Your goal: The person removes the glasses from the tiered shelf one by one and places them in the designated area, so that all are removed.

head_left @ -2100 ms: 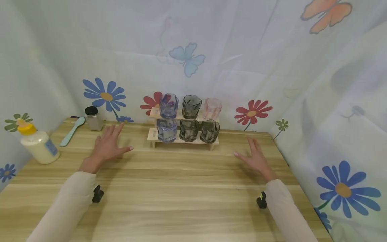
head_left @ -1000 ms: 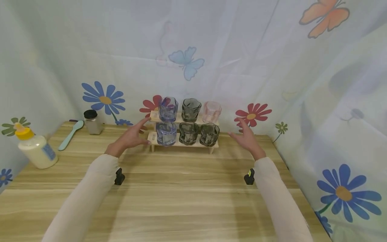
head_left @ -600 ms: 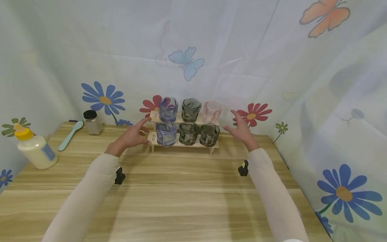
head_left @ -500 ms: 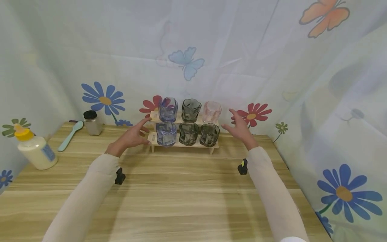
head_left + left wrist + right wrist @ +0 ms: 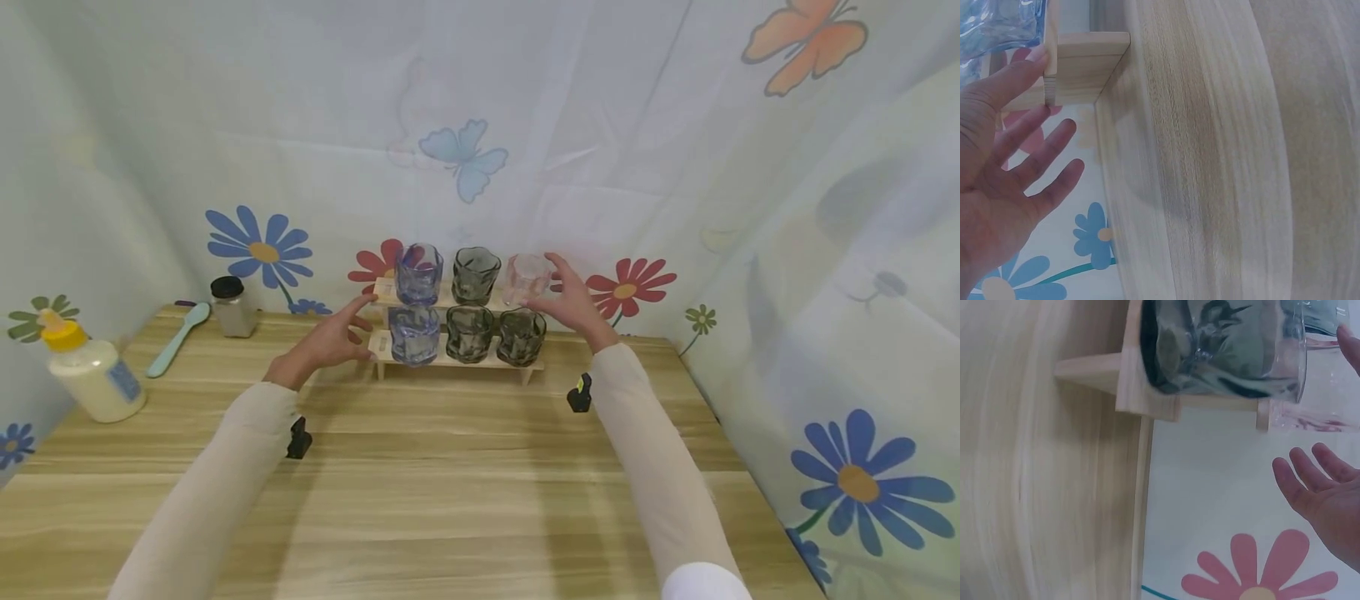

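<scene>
The left hand (image 5: pixel 324 340), loosely spread, touches the left end of a two-tier pale wooden rack (image 5: pixel 381 343), probably steadying it. At its upper right stands a pink transparent glass cup (image 5: pixel 527 279); the right hand (image 5: pixel 572 302), half open, surrounds it, grip unproven. Grasping seems underway; gentle closing is needed.

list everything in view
blue glasses: 2, blue, left on rack
grey glasses: 3, grey, middle and front right
pink glass: 1, pink, back right
rack: 1, pale wood, on table
bottle: 1, cream, far left
spoon: 1, teal, left
jar: 1, black lid, beside spoon
item: 1, dark, behind spoon
table: 1, brown, below
curtain: 1, white, behind
wrist devices: 2, black, wrists
sleeves: 2, beige, forearms
left grip: 1, rack's left
right grip: 1, by pink glass
</scene>
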Available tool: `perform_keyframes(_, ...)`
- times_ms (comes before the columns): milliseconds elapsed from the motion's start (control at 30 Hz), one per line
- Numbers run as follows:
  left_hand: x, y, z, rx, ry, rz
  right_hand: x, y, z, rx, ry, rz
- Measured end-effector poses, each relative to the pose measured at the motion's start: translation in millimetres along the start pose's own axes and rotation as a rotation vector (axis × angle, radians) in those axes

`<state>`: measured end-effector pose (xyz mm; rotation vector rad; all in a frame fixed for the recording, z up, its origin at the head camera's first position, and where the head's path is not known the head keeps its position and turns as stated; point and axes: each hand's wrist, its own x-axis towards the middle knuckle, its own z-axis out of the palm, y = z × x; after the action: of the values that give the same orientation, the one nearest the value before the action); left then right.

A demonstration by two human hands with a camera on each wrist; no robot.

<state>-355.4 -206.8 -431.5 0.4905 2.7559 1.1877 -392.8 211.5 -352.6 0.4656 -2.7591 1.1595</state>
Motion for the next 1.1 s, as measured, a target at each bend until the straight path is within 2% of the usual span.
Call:
perform_keyframes(133,-0.9,-0.2,-0.9,-0.007,-0.003,0.004,8.2,-4,4,-0.006,-0.010,-0.012)
perform_keyframes(400,-1.5,-0.3,-1.8,0.011,0.005,0.020,17.6,-14,7,-0.014,-0.046,0.030)
perform_keyframes(600,-0.9,-0.9,-1.9,0.009,0.004,0.011,25.7,-17,9,-0.061,-0.055,0.026)
perform_keyframes(1100,-2.5,1.2,-1.3,0.024,0.019,0.007,28.4,-20,15,-0.077,-0.084,0.079)
